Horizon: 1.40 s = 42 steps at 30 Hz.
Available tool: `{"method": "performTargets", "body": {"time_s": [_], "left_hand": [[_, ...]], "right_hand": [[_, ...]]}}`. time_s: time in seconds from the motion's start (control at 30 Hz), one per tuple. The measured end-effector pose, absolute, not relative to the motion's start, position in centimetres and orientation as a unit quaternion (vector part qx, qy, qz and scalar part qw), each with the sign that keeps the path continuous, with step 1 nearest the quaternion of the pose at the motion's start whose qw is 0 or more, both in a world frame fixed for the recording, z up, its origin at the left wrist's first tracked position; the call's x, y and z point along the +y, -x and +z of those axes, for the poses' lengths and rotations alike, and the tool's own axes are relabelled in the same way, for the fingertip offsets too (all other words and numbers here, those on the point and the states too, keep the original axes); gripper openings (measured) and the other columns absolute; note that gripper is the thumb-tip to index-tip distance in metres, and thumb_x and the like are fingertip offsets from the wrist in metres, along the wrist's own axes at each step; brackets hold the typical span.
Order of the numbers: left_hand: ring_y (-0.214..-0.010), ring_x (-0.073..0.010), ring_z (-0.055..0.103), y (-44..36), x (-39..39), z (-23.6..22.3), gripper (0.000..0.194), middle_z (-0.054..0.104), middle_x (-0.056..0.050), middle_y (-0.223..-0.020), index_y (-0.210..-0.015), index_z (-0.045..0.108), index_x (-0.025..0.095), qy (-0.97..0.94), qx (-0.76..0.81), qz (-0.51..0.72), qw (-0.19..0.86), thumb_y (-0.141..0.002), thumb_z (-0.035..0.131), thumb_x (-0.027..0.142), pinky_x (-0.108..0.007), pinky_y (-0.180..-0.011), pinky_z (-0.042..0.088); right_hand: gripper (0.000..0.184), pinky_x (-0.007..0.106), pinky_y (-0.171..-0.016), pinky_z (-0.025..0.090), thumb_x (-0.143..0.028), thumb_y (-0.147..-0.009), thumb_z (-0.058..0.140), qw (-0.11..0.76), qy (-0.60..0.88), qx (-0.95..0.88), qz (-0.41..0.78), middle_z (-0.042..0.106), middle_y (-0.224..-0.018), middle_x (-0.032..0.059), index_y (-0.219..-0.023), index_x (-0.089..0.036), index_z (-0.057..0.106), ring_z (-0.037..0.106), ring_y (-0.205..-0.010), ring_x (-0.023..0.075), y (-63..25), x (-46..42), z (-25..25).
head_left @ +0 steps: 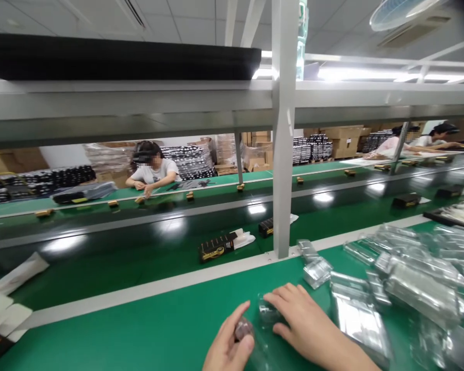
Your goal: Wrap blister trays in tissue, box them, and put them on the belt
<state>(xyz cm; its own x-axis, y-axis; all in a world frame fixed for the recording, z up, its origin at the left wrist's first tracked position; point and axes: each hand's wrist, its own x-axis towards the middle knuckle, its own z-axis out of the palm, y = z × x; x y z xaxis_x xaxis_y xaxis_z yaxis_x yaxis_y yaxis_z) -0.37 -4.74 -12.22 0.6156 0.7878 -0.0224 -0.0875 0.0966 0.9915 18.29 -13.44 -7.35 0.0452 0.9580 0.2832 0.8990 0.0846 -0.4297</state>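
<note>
At the bottom of the head view my left hand point(228, 345) pinches a small dark round part point(243, 330) between thumb and fingers. Beside it my right hand point(305, 322) lies over a clear plastic tray point(266, 312) on the green worktable point(139, 330), its fingers curled onto the plastic. The two hands are close together and almost touch. What sits inside the clear tray is hard to make out.
A heap of clear plastic blister trays point(406, 273) lies to the right. A white post point(283, 154) stands ahead. Black boxes point(217, 247) ride the dark conveyor belt point(139, 242). White cards point(3, 309) lie at left. A person point(152, 172) works across the belt; others sit far right.
</note>
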Motion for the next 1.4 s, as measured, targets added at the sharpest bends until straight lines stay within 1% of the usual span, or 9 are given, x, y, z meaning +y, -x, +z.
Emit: {"method": "performTargets", "body": {"time_s": [0.23, 0.4, 0.5, 0.57, 0.67, 0.87, 1.1, 1.23, 1.4], "left_hand": [[-0.075, -0.0206, 0.061, 0.2, -4.6, -11.3, 0.069, 0.056, -0.004, -0.087, -0.134, 0.036, 0.024, -0.470, 0.297, 0.351, 0.753, -0.077, 0.061, 0.054, -0.033, -0.070, 0.049], [-0.063, -0.0168, 0.059, 0.2, -4.7, -10.9, 0.073, 0.058, -0.005, -0.087, -0.137, 0.025, 0.023, -0.450, 0.329, 0.346, 0.755, -0.079, 0.055, 0.057, -0.030, -0.061, 0.045], [-0.059, -0.0151, 0.056, 0.2, -4.7, -10.8, 0.071, 0.059, -0.007, -0.087, -0.133, 0.027, 0.018, -0.446, 0.329, 0.342, 0.759, -0.081, 0.052, 0.059, -0.028, -0.057, 0.042], [-0.059, -0.0145, 0.055, 0.2, -4.7, -10.6, 0.067, 0.059, -0.008, -0.091, -0.130, 0.031, 0.017, -0.439, 0.320, 0.344, 0.765, -0.081, 0.051, 0.058, -0.027, -0.054, 0.041], [-0.061, -0.0142, 0.056, 0.2, -4.8, -10.2, 0.059, 0.058, -0.007, -0.094, -0.127, 0.034, 0.020, -0.419, 0.314, 0.345, 0.779, -0.083, 0.052, 0.054, -0.027, -0.055, 0.042], [-0.061, -0.0141, 0.057, 0.3, -4.5, -10.2, 0.056, 0.059, -0.006, -0.089, -0.129, 0.032, 0.021, -0.370, 0.292, 0.354, 0.808, -0.085, 0.051, 0.051, -0.026, -0.054, 0.042], [-0.059, -0.0125, 0.057, 0.3, -4.1, -9.6, 0.053, 0.058, -0.008, -0.099, -0.130, 0.030, 0.022, -0.313, 0.329, 0.362, 0.814, -0.089, 0.037, 0.055, -0.026, -0.052, 0.044], [-0.061, -0.0126, 0.057, 0.3, -4.3, -9.4, 0.047, 0.056, -0.004, -0.094, -0.131, 0.026, 0.026, -0.322, 0.330, 0.379, 0.802, -0.091, 0.039, 0.047, -0.025, -0.053, 0.045], [-0.071, -0.0159, 0.060, 0.4, -4.3, -10.4, 0.046, 0.054, -0.003, -0.091, -0.128, 0.029, 0.024, -0.319, 0.291, 0.396, 0.810, -0.090, 0.047, 0.040, -0.031, -0.063, 0.048]], "right_hand": [[0.045, 0.040, -0.091, 0.041, -0.032, -0.090, 0.046, 0.326, 0.691, -0.641, -0.069, 0.054, -0.121, 0.0021, -0.132, -0.030, 0.030, 0.047, -0.110, 0.0221, -19.9, -13.6, -7.1], [0.042, 0.052, -0.074, 0.044, -0.038, -0.088, 0.046, 0.249, 0.793, -0.533, -0.157, 0.062, -0.102, 0.0120, -0.125, -0.018, 0.042, 0.056, -0.089, 0.0333, -22.5, -13.8, -8.4], [0.046, 0.057, -0.081, 0.039, -0.037, -0.089, 0.044, 0.253, 0.782, -0.546, -0.166, 0.051, -0.121, 0.0178, -0.129, -0.016, 0.037, 0.047, -0.106, 0.0385, -22.8, -13.6, -8.6], [0.034, 0.051, -0.086, 0.039, -0.032, -0.092, 0.040, 0.252, 0.744, -0.600, -0.148, 0.049, -0.124, 0.0114, -0.125, -0.023, 0.041, 0.045, -0.110, 0.0320, -22.2, -13.4, -8.6], [0.016, 0.043, -0.076, 0.044, -0.022, -0.089, 0.047, 0.220, 0.694, -0.679, -0.093, 0.057, -0.097, 0.0016, -0.101, -0.030, 0.053, 0.052, -0.090, 0.0247, -20.1, -13.1, -9.1], [0.018, 0.040, -0.070, 0.046, -0.006, -0.081, 0.051, 0.191, 0.658, -0.727, -0.040, 0.053, -0.085, 0.0007, -0.080, -0.023, 0.051, 0.050, -0.079, 0.0224, -16.3, -12.6, -10.6], [0.028, 0.032, -0.091, 0.046, 0.000, -0.084, 0.035, 0.252, 0.600, -0.758, -0.048, 0.048, -0.121, 0.0076, -0.092, -0.022, 0.050, 0.045, -0.115, 0.0198, -19.1, -12.4, -11.1], [0.023, 0.035, -0.083, 0.053, -0.013, -0.090, 0.038, 0.266, 0.610, -0.742, -0.081, 0.057, -0.111, 0.0066, -0.104, -0.025, 0.053, 0.054, -0.104, 0.0204, -18.5, -12.2, -10.7], [0.039, 0.035, -0.068, 0.060, -0.019, -0.070, 0.063, 0.211, 0.588, -0.769, -0.137, 0.064, -0.105, 0.0069, -0.108, -0.023, 0.058, 0.064, -0.088, 0.0247, -17.0, -11.9, -11.2]]}}
